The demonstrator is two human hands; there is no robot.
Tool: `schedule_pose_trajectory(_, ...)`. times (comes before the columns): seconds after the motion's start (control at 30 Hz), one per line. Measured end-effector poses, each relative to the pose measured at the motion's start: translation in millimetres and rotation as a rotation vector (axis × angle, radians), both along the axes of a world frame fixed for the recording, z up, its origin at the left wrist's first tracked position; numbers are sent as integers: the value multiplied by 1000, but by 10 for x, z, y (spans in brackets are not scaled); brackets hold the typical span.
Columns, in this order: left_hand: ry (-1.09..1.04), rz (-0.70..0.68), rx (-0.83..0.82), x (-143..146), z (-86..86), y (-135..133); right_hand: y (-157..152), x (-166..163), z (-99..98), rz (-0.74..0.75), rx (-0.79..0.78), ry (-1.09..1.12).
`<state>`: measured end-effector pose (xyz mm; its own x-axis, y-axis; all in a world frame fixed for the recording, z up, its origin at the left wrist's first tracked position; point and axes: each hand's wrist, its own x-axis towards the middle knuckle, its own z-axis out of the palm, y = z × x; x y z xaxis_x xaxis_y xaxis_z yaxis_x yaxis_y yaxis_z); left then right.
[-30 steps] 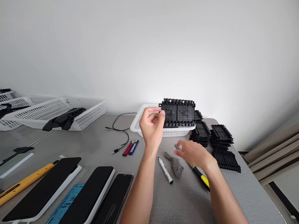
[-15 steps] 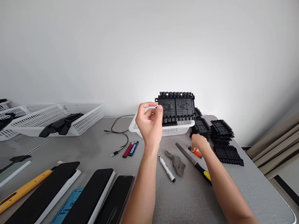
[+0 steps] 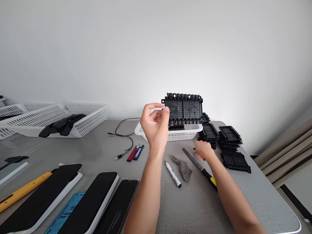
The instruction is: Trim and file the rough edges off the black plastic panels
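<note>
My left hand (image 3: 155, 126) holds a black ribbed plastic plate (image 3: 184, 109) upright by its left edge, raised above a small white basket (image 3: 181, 132). My right hand (image 3: 203, 149) lies low on the grey table, fingers curled around a small orange lighter (image 3: 201, 157). Just left of that hand lies a flat metal file with a black-and-yellow handle (image 3: 200, 167). Stacks of the same black plates (image 3: 229, 143) stand to the right of the basket.
A crumpled grey cloth (image 3: 182, 167) and a white marker (image 3: 173, 174) lie in front of me. Red and blue lighters (image 3: 135, 153) and a black cable (image 3: 125, 136) lie to the left. Phones (image 3: 73, 198), a yellow tool (image 3: 23, 190) and large white baskets (image 3: 56, 120) fill the left.
My right hand went from hovering over the file to the orange lighter beside the black stacks and closed on it. My left hand lifted the black plate slightly higher.
</note>
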<state>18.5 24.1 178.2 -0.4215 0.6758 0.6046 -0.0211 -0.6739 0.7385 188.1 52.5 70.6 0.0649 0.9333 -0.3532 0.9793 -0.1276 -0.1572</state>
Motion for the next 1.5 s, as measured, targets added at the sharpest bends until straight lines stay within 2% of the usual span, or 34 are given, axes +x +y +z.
schedule_pose_trajectory(0.1, 2, 2, -1, -19, -11, 32, -61, 96, 215, 45, 87, 169)
schedule_pose_trajectory(0.2, 11, -28, -10, -20, -41, 84, -152, 196, 466, 32, 282, 396)
schedule_pose_trajectory(0.23, 19, -42, -15, -11, -56, 104, -187, 213, 538, -43, 436, 648)
schedule_pose_trajectory(0.3, 44, -67, -32, 21, -93, 142, -251, 212, 645, -124, 637, 1112)
schedule_pose_trajectory(0.33, 61, -79, -41, 42, -114, 159, -277, 197, 680, -152, 696, 1290)
schedule_pose_trajectory(0.4, 105, -104, -61, 84, -156, 188, -310, 156, 718, -199, 757, 1473)
schedule_pose_trajectory(0.57, 231, -185, -114, 100, -223, 236, -312, 132, 741, -184, 821, 1412)
schedule_pose_trajectory(0.67, 248, -305, -180, 41, -225, 252, -301, 177, 751, -204, 933, 1342)
schedule_pose_trajectory(0.83, 237, -476, -318, -83, -152, 205, -280, 234, 733, -200, 1020, 1250)
schedule_pose_trajectory(0.97, 350, -605, -357, -140, -88, 131, -284, 250, 720, -178, 1046, 1217)
schedule_pose_trajectory(1.27, 490, -561, -422, -219, -167, 153, -338, 342, 744, -177, 856, 1036)
schedule_pose_trajectory(1.5, 371, -551, -414, -199, -158, 178, -349, 307, 739, -145, 876, 1006)
